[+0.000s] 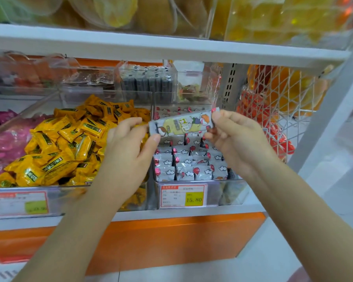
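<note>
The person holds one packet [181, 124] up in front of the shelf, a hand at each end. The left hand [128, 147] pinches the left end between thumb and forefinger, the other fingers loosely curled behind. The right hand [234, 139] pinches the right end the same way, its fingers [218, 117] pressed together on the crimped edge.

The packet's long axis runs left to right, the right end a little higher, its printed face toward the person. It hangs in the air over the far half of the bin [230, 192], which is packed with rows of the same grey packets standing on end. It touches none of them that I can see. So the bin lies below the fingers and slightly nearer, and both hands are about equally close to it.

If the packet is to go into the bin, I judge it would need turning upright to match the rows. A heap of yellow sweets [69, 143] lies to the left, and a price tag [182, 195] fronts the bin.
</note>
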